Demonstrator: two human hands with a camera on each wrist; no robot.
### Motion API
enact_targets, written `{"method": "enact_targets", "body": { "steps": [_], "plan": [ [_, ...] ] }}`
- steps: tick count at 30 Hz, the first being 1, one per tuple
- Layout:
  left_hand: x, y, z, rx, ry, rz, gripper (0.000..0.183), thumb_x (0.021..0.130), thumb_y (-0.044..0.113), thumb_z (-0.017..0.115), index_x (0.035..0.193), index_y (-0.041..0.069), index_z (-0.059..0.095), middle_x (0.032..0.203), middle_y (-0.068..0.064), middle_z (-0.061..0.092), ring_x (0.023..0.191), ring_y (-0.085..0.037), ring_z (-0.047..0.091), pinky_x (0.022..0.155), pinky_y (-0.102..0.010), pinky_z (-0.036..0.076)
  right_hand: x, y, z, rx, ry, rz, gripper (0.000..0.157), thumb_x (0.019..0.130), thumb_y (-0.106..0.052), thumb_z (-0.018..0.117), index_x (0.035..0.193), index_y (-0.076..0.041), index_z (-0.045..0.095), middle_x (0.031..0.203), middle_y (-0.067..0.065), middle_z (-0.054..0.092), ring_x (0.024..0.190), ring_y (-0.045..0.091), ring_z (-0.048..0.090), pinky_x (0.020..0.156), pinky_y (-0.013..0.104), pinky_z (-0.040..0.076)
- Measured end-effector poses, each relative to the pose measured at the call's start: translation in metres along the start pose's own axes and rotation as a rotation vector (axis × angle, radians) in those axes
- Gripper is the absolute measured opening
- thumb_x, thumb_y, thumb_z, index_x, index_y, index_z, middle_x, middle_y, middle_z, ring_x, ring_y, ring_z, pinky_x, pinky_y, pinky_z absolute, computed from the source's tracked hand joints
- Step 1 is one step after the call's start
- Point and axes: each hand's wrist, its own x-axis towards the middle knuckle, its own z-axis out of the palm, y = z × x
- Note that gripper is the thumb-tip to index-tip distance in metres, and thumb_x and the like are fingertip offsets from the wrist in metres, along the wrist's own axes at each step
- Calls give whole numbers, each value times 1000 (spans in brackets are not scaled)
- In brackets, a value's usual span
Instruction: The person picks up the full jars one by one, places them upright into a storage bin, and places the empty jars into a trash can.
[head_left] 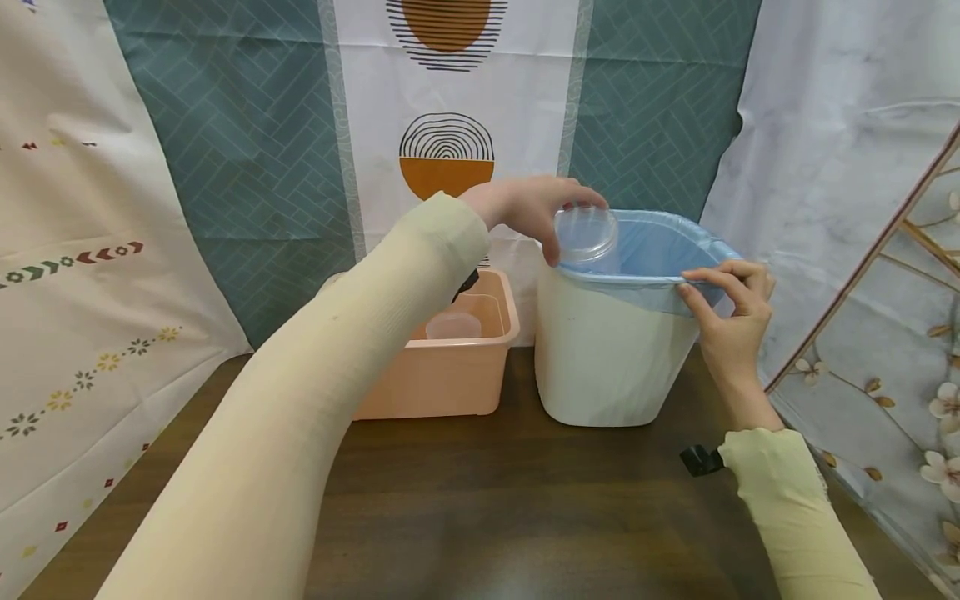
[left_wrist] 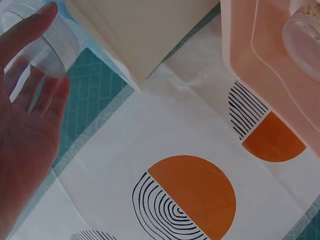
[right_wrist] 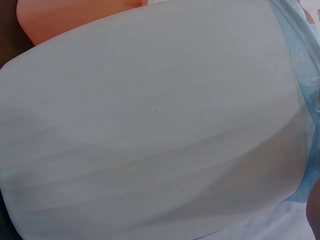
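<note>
My left hand (head_left: 528, 210) grips a clear plastic jar (head_left: 587, 236) by its sides, thumb across from the fingers. In the head view the jar overlaps the left part of the opening of a white trash bin (head_left: 611, 358). The left wrist view shows the thumb and fingers of my left hand (left_wrist: 32, 95) around the see-through jar, with nothing visible inside. A blue trash bag (head_left: 660, 237) lines the bin and folds over its rim. At the right front of that rim, my right hand (head_left: 735, 312) pinches the bag's edge between thumb and fingers.
Left of the bin stands a pink plastic tub (head_left: 442, 375); a clear round container (head_left: 453, 325) lies in it, partly hidden by my left sleeve. Both stand on a dark wooden table (head_left: 480, 500). Patterned cloth (head_left: 645, 108) hangs behind and along both sides.
</note>
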Motion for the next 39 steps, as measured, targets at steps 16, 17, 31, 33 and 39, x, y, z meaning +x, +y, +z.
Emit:
{"method": "enact_targets", "body": {
  "steps": [16, 17, 31, 33, 39],
  "plan": [
    [4, -1, 3, 4, -11, 24, 82, 84, 15, 74, 154, 26, 33, 154, -2, 36, 138, -21, 33, 109, -31, 42, 1, 0, 1, 3, -3, -4, 16, 82, 2, 75, 94, 11, 72, 95, -23, 51, 101, 2, 40, 97, 25, 23],
    [3, -1, 3, 3, -13, 22, 82, 84, 15, 74, 154, 26, 33, 154, -2, 36, 138, -21, 33, 109, -31, 42, 1, 0, 1, 1, -5, -4, 16, 82, 2, 75, 94, 11, 72, 95, -23, 50, 100, 2, 40, 97, 25, 23],
    [4, 0, 4, -35, -8, -14, 81, 84, 14, 74, 153, 31, 34, 153, -2, 36, 138, -21, 32, 107, -34, 45, 1, 0, 1, -2, -7, 13, 16, 82, 1, 75, 95, 11, 72, 96, -23, 50, 102, 3, 39, 97, 25, 23],
    [4, 1, 4, -33, -11, -16, 81, 85, 14, 74, 153, 31, 34, 153, -2, 36, 138, -20, 33, 108, -34, 44, 1, 0, 0, 2, -5, 10, 17, 82, 1, 75, 94, 12, 72, 96, -23, 50, 102, 3, 39, 97, 25, 23],
    [6, 2, 3, -22, -28, -14, 80, 85, 18, 72, 154, 31, 33, 152, -1, 36, 136, -20, 34, 109, -33, 42, -1, 4, 0, -5, -4, 10, 17, 82, 1, 75, 94, 13, 71, 96, -23, 51, 102, 2, 39, 97, 26, 22]
  ]
}}
